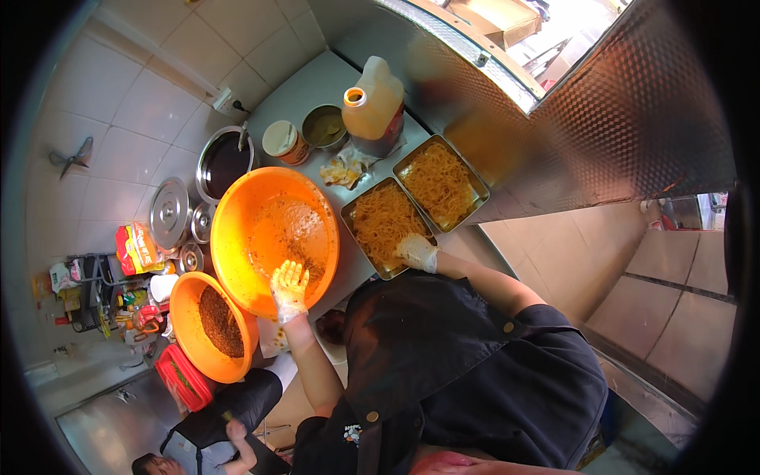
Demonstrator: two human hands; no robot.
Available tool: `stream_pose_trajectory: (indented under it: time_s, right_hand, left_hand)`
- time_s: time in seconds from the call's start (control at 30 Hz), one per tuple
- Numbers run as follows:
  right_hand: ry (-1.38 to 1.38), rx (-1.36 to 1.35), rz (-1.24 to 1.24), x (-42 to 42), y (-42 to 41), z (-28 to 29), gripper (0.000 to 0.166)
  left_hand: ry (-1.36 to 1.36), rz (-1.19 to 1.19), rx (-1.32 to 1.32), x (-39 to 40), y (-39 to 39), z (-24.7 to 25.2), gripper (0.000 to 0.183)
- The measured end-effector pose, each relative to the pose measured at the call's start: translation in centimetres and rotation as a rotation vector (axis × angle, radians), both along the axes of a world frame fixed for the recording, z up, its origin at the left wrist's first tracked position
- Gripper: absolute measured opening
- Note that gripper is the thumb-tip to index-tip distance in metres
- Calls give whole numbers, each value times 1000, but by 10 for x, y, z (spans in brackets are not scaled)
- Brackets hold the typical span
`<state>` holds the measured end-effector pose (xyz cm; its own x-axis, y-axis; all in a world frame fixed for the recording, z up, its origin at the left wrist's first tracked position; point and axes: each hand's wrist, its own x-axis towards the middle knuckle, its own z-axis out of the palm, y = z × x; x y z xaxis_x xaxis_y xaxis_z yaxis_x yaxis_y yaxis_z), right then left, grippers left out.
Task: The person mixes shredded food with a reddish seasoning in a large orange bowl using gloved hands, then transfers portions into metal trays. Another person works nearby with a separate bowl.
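Note:
My left hand point(291, 288), in a stained thin glove, is at the near rim of a big orange plastic basin point(276, 234). Its palm faces up, its fingers are apart, and it holds nothing. The basin has oily residue and dark bits inside. My right hand point(418, 252), gloved too, touches the noodles point(383, 219) at the near end of a rectangular metal tray point(389, 276); its fingertips are partly hidden, so its grip is unclear. A second metal tray point(484, 199) of noodles point(438, 181) lies alongside, farther right.
A plastic oil jug point(374, 113), a metal bowl point(325, 126), a tub point(285, 142) and a crumpled cloth point(347, 166) stand behind. Left are a pot of dark liquid point(225, 163), metal lids point(170, 212), a smaller orange basin point(214, 326) and a red basket point(184, 380). A co-worker point(208, 439) is at lower left.

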<state>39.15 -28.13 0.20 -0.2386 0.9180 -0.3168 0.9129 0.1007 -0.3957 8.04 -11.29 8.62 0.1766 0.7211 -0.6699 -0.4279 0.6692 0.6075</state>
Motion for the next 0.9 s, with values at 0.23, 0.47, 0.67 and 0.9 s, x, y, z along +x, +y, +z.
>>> stream_pose_trajectory:
  time_s: [0.23, 0.47, 0.67, 0.9]
  right_hand:
    - [384, 369, -192, 3, -14, 19, 23]
    - [226, 92, -246, 5, -25, -20, 22]
    - [-123, 751, -1004, 64, -9, -1, 21]
    - [-419, -168, -977, 95, 29, -3, 40]
  left_hand:
    - [16, 72, -37, -4, -28, -4, 52]
    - [-16, 40, -24, -18, -21, -1, 52]
    - [-1, 48, 80, -61, 2, 25, 52]
    - [-76, -16, 124, -113, 25, 22, 52]
